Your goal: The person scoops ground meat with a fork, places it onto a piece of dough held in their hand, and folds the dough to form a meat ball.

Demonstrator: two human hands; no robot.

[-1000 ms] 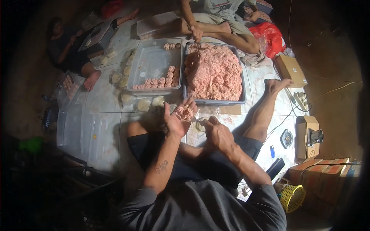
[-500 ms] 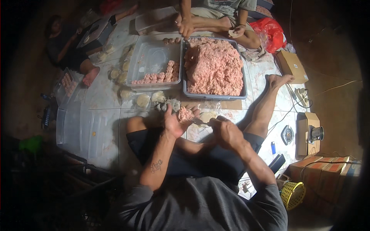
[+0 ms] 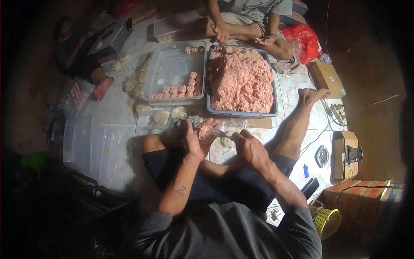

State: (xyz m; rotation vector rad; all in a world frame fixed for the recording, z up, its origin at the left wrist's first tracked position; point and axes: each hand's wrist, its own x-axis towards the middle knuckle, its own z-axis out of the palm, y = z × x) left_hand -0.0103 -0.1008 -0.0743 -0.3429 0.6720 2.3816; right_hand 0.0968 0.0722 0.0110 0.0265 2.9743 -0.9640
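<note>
My left hand point(image 3: 195, 144) is turned palm up below the meat tub, thumb apart from the fingers. Across its palm and fingers lies a thin round wrapper with pink minced meat point(image 3: 205, 132) spread on it. A metal fork point(image 3: 221, 134), blurred now, reaches toward that meat from the right. My right hand point(image 3: 253, 149) is closed round its handle. Just ahead stands a grey tub point(image 3: 241, 114) heaped with minced meat point(image 3: 241, 80). Left of it, a clear plastic box point(image 3: 151, 101) holds rows of filled pink dumplings point(image 3: 183, 90) along its near and right sides.
Bagged round wrappers point(image 3: 161, 116) lie left of my hands. Opposite, a co-worker's hand point(image 3: 222, 33) is by the tub's far edge. Another person sits far left. An ashtray point(image 3: 321, 156), blue lighter point(image 3: 306, 171), cardboard box point(image 3: 345, 151) and yellow basket point(image 3: 327, 221) are at right.
My right hand and the fork have shifted slightly, and the meat on my left palm looks flatter. The co-worker's hand has moved right. The whole view has shifted a little.
</note>
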